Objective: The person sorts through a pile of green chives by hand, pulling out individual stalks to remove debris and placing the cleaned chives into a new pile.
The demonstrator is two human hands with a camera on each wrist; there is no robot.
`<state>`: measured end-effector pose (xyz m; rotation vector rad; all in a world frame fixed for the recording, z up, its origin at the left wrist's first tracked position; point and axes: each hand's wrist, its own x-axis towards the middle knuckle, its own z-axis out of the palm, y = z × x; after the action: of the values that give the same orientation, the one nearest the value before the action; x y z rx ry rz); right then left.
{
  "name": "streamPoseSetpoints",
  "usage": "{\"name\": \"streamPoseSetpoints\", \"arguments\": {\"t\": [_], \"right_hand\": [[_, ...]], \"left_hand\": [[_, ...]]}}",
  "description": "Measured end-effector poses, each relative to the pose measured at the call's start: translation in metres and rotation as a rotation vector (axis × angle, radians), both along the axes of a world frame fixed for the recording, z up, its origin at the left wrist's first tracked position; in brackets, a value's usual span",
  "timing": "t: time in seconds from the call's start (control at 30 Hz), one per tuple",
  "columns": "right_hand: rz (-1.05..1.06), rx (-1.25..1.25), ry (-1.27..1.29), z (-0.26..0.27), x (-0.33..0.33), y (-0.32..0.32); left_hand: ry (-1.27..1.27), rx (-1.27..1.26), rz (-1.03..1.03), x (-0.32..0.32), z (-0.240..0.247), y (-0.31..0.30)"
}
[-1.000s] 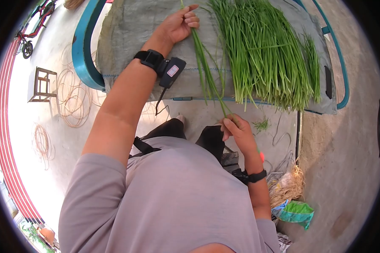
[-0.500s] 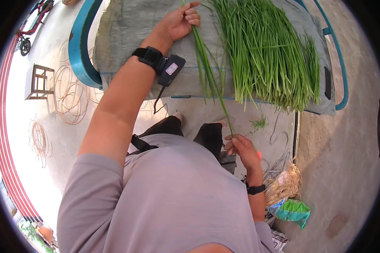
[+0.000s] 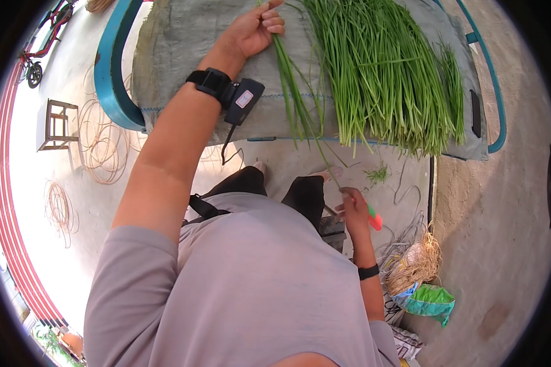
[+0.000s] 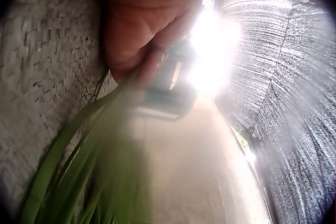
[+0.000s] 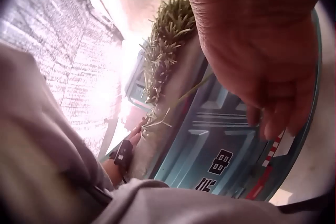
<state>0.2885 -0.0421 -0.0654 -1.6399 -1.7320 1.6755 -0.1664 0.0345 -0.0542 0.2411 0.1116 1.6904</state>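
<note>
My left hand (image 3: 255,30) grips a small bunch of chives (image 3: 292,92) over the grey woven cloth (image 3: 226,119); its leaves fan down from the fingers in the left wrist view. Lower down, near my lap, the right hand (image 3: 354,210) pinches the end of one thin chive stalk (image 3: 329,164) that stretches from the bunch. A red-and-green handle (image 3: 375,218) sticks out beside the right hand; how it is held is hidden. To the right of the bunch lies a thick pile of chives (image 3: 389,79), cut ends toward me.
Blue metal rails (image 3: 108,79) frame the cloth-covered bed. Green trimmings (image 3: 378,174) lie on the floor below. Dry straw (image 3: 419,266) and a green bag (image 3: 431,303) are at lower right. A stool (image 3: 58,125) and coiled hose (image 3: 101,147) stand left.
My right hand has drawn down toward my lap and turned, showing more of the red-and-green handle. Only a thin stalk now runs to it. The left hand has barely shifted, still gripping the bunch.
</note>
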Motion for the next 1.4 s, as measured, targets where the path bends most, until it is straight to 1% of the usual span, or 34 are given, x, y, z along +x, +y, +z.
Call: {"name": "streamPoseSetpoints", "arguments": {"t": [0.07,0.17,0.27,0.3,0.4,0.47,0.57,0.67,0.7,0.77,0.8,0.87,0.9,0.97,1.0,1.07,1.1,1.2,1.27,1.3,1.4], "right_hand": [[-0.12,0.143,0.063,0.008,-0.005,0.003],[-0.02,0.082,0.263,0.027,-0.009,0.005],[0.116,0.056,0.2,0.05,-0.04,-0.001],[0.144,0.071,0.19,0.05,-0.042,-0.002],[0.216,0.105,0.14,0.047,-0.042,-0.002],[0.234,0.111,0.074,0.042,-0.032,-0.001],[0.187,0.187,-0.007,0.042,-0.019,0.0],[0.194,0.41,0.106,0.046,-0.02,0.003],[0.197,0.4,0.132,0.056,-0.028,0.003],[0.203,0.377,0.179,0.082,-0.055,0.001],[0.202,0.387,0.146,0.081,-0.063,0.003],[0.201,0.402,0.081,0.075,-0.076,0.008],[0.154,0.259,0.103,0.07,-0.081,0.011],[0.066,-0.03,0.148,0.056,-0.091,0.017],[0.051,-0.117,0.22,0.052,-0.094,0.017],[0.017,-0.292,0.359,0.045,-0.101,0.017],[-0.003,-0.321,0.383,0.042,-0.105,0.016],[-0.051,-0.4,0.465,0.033,-0.116,0.017],[-0.065,-0.439,0.526,0.028,-0.12,0.02],[-0.045,-0.419,0.519,0.03,-0.121,0.02],[0.033,-0.374,0.504,0.043,-0.117,0.016]], "left_hand": [[0.01,-0.02,0.004,0.0,0.002,0.0],[0.015,-0.035,0.01,0.002,0.003,-0.002],[0.016,-0.044,0.019,0.001,0.002,0.0],[0.015,-0.048,0.025,0.001,0.003,-0.001],[0.17,-0.038,0.059,0.001,0.006,-0.004],[0.183,-0.043,0.076,0.004,0.008,-0.005],[0.184,-0.081,0.091,0.007,0.012,-0.006],[0.141,-0.126,0.076,0.008,0.014,-0.008],[0.123,-0.138,0.065,0.007,0.016,-0.008],[0.167,-0.199,-0.055,-0.001,0.019,-0.01],[0.189,-0.232,-0.116,-0.001,0.024,-0.011],[0.176,-0.243,-0.105,0.0,0.031,-0.015],[0.168,-0.251,-0.097,0.003,0.037,-0.02],[0.246,-0.294,-0.066,0.009,0.047,-0.031],[0.286,-0.315,-0.049,0.014,0.054,-0.037],[0.486,-0.403,-0.018,0.034,0.08,-0.051],[0.587,-0.445,-0.002,0.045,0.089,-0.058],[0.784,-0.403,0.032,0.072,0.096,-0.074],[0.914,-0.397,-0.038,0.081,0.099,-0.083],[0.978,-0.395,-0.072,0.087,0.1,-0.088],[1.378,-0.391,0.057,0.116,0.11,-0.099]]}}
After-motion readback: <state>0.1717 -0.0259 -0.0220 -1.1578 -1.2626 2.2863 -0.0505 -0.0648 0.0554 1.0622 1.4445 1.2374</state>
